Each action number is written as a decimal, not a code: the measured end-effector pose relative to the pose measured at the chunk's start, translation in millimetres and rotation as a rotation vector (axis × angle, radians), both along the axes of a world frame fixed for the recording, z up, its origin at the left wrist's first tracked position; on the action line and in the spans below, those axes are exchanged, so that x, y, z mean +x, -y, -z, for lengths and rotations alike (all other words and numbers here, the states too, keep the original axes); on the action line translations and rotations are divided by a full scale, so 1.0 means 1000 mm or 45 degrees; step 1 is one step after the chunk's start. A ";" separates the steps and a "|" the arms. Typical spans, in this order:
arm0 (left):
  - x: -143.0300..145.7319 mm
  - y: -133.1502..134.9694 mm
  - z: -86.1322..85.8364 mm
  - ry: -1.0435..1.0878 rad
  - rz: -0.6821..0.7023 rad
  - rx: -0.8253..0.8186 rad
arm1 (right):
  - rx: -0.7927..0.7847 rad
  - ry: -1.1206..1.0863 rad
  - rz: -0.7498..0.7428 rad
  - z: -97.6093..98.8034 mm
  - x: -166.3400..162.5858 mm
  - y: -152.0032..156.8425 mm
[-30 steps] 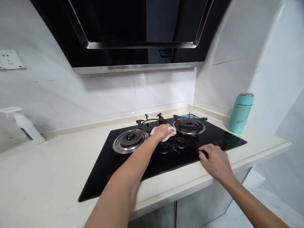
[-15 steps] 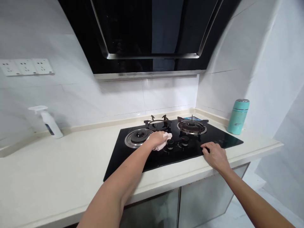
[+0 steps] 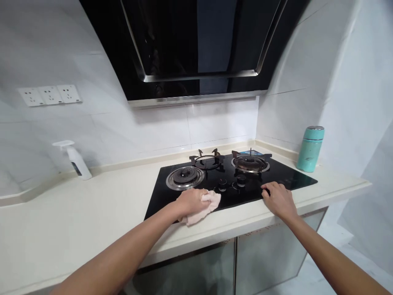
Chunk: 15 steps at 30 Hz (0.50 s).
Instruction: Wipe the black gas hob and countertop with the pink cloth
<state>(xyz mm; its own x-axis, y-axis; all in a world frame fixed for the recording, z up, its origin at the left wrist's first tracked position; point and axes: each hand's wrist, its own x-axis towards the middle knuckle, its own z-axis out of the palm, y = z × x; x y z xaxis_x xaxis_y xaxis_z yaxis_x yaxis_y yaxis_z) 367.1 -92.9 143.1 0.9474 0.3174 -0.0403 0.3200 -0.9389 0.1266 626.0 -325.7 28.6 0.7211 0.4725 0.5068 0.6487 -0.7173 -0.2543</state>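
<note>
My left hand (image 3: 190,202) is closed around a pale pink cloth (image 3: 211,199), pressed to the front edge of the black glass gas stove (image 3: 242,194). Part of the cloth hangs over onto the counter. Behind that hand lies the left burner (image 3: 186,176), its pan support off. My right hand (image 3: 278,199) rests at the stove's front right edge, loosely bent, with thumb and forefinger slightly apart and nothing in it. Two control knobs (image 3: 241,181) sit between the hands. The right burner (image 3: 250,163) has its pan support on.
A loose-looking black pan support (image 3: 207,161) stands at the stove's back. To the left, a white spray bottle (image 3: 78,162) leans near the wall. A turquoise flask (image 3: 310,149) is at the right. The black range hood (image 3: 196,88) overhangs the stove; cabinet doors (image 3: 264,256) are below.
My left hand has drawn the cloth from beside the left burner toward the stove's front edge. My right hand stays in place. The view has shifted slightly left.
</note>
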 end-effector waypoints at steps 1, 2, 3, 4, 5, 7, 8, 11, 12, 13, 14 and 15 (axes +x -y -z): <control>0.007 -0.005 0.000 0.002 -0.034 0.013 | 0.002 0.002 0.002 0.000 0.000 0.000; 0.017 -0.010 -0.001 0.008 -0.065 0.031 | 0.004 0.003 0.004 -0.001 -0.001 0.000; 0.030 -0.016 -0.001 0.017 -0.087 0.051 | 0.009 0.003 0.005 -0.001 -0.002 0.000; 0.043 -0.022 -0.001 0.028 -0.104 0.070 | 0.016 0.003 0.002 -0.002 -0.002 0.000; 0.057 -0.029 -0.001 0.036 -0.121 0.086 | 0.025 0.004 -0.003 -0.002 -0.003 0.000; 0.085 -0.041 -0.001 0.043 -0.148 0.107 | 0.052 0.005 -0.013 -0.003 -0.005 0.000; 0.098 -0.046 -0.001 0.044 -0.156 0.110 | 0.067 0.005 -0.018 -0.003 -0.005 0.000; 0.133 -0.057 -0.004 0.030 -0.138 0.076 | 0.121 -0.007 -0.028 -0.004 -0.007 0.000; 0.143 -0.060 -0.005 0.016 -0.113 0.048 | 0.139 -0.012 -0.034 -0.005 -0.007 0.000; 0.154 -0.061 -0.007 -0.003 -0.078 0.013 | 0.155 -0.016 -0.042 -0.005 -0.007 0.000; 0.164 -0.061 -0.009 -0.029 -0.031 -0.029 | 0.168 -0.018 -0.050 -0.006 -0.007 0.000; 0.173 -0.060 -0.010 -0.062 0.022 -0.073 | 0.178 -0.018 -0.057 -0.007 -0.007 0.001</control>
